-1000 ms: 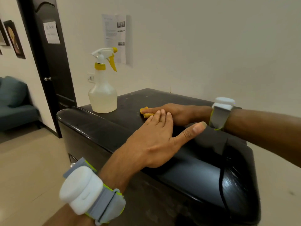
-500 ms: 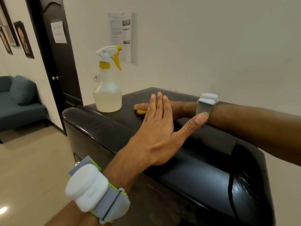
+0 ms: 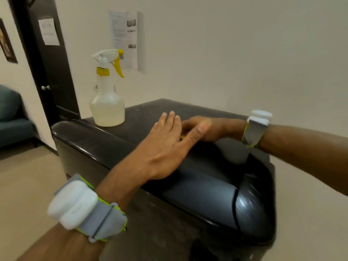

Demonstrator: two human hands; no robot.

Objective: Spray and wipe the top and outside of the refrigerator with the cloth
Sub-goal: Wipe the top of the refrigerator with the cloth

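**Both hands on fridge top, cloth almost hidden**

Pale wall (image 3: 244, 53) close behind the refrigerator (image 3: 197, 194); back edge of the top near it, contact impossible to tell. Black top flat and scuffed, front edge rounded and glossy, right front corner curved. Open floor (image 3: 28, 176) off the left side, running toward a dark door (image 3: 49, 72) and a sofa (image 3: 11, 119).

Left hand (image 3: 165, 147) flat on the top near the front edge, fingers straight and together, thumb spread wide, holding nothing. Right hand (image 3: 212, 129) just behind it, reaching in from the right, partly covered by the left thumb and blurred; finger state impossible to tell.

Spray bottle (image 3: 107, 108) upright at the left end of the top, just behind the rounded edge, apart from both hands, bare top between. White-and-grey bands (image 3: 84, 210) on both wrists.

Cloth (image 3: 182, 137): only a sliver of yellow on the top, under the right hand, seen between left thumb and forefinger.
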